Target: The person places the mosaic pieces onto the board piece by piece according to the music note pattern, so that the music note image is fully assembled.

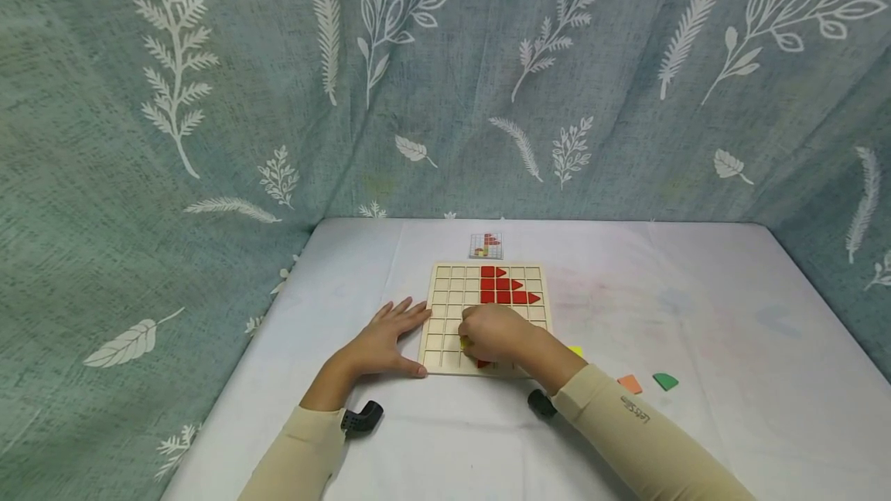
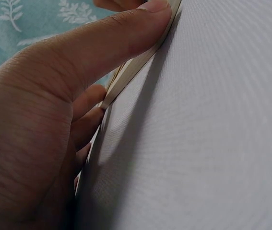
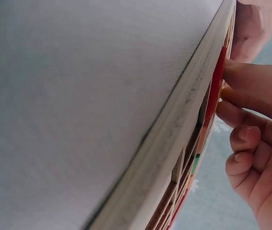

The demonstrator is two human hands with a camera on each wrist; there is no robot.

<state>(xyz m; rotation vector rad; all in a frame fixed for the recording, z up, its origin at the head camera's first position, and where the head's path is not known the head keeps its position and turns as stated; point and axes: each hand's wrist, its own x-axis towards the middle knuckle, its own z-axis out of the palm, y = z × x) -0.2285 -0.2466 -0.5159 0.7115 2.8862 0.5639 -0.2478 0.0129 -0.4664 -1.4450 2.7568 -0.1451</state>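
Observation:
A wooden grid board (image 1: 445,323) lies flat on the table, with red square and pointed tiles (image 1: 496,284) set in its upper right part. My left hand (image 1: 381,339) has its fingers spread along the board's left edge; the thumb (image 2: 126,40) touches the near corner. Over the lower middle of the board, my right hand (image 1: 497,333) has curled fingers and pinches a small yellow tile (image 1: 464,342) at the grid. That tile is mostly hidden by the fingers. A red tile (image 1: 483,364) shows just below the hand, and also in the right wrist view.
Behind the board lies a small pattern card (image 1: 486,245) with a coloured grid figure. Right of the board are a yellow tile (image 1: 575,351), partly behind the right forearm, an orange tile (image 1: 629,384) and a green rounded tile (image 1: 665,382). A leaf-patterned cloth (image 1: 445,83) hangs behind the table.

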